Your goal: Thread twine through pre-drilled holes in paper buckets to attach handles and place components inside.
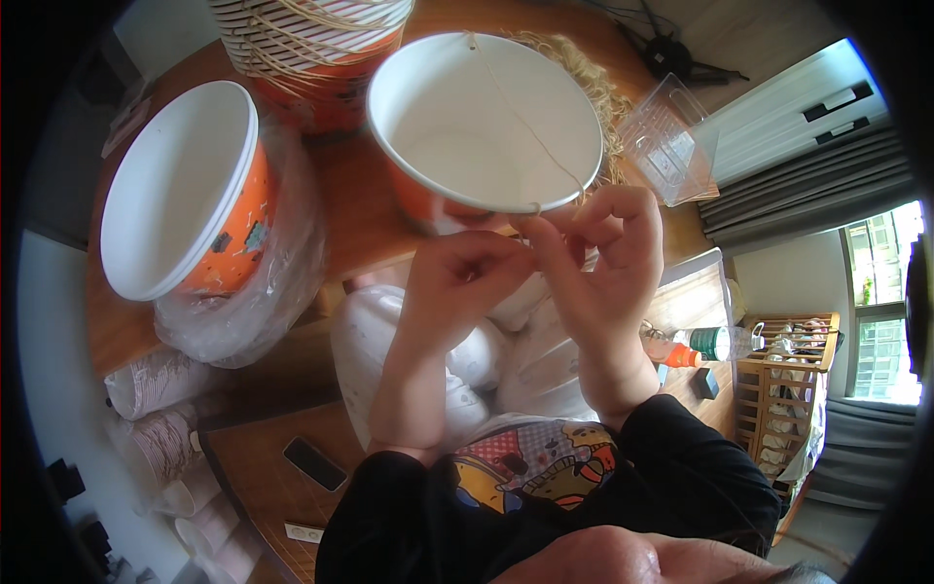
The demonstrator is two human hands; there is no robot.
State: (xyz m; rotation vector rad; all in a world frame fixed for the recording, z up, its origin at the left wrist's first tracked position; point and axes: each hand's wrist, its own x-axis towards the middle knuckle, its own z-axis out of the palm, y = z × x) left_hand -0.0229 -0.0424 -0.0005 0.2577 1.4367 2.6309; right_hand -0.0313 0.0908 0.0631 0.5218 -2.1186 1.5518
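Observation:
A large white-lined paper bucket [418,107] with an orange outside stands on the table in front of me, its mouth tilted toward me. A thin tan string [525,119] runs from its far rim across the opening to its near rim. Just outside that near rim, my left hand [465,277] and my right hand [611,258] meet, thumbs and fingertips pinched on the string. The short end between the fingertips is mostly hidden, so I cannot make out whether it is knotted.
Nested orange buckets [243,229] lean at left against a clear plastic bag [292,258]. Behind, a bucket stack [311,49] is draped with strings. A string bundle [589,73] and clear plastic box [671,141] lie at right. Lower down are a phone [314,464] and bottles [710,343].

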